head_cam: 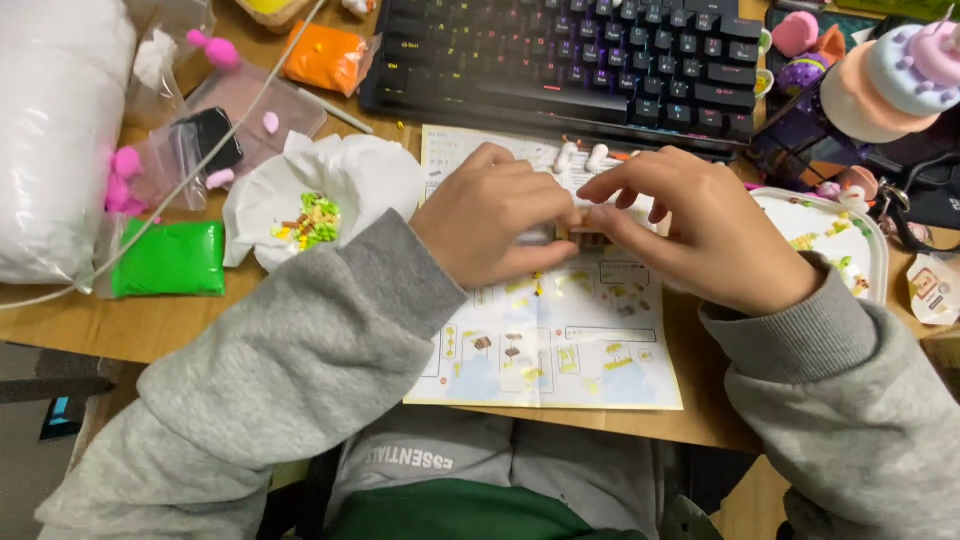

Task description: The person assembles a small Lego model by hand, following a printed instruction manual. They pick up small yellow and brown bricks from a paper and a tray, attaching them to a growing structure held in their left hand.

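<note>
Pretty cramped setup here. The counter [60, 325] is a warm, honey-coloured wood with a plain straight front edge, and the light on it is soft and a bit yellowish, like ordinary indoor lamp light. Past the front edge on the left there's a strip of grey floor [20, 470], and a dark bar [55, 378] sticks out under the counter there, maybe part of a chair or a drawer rail, hard to tell. No walls or windows in view.
</note>
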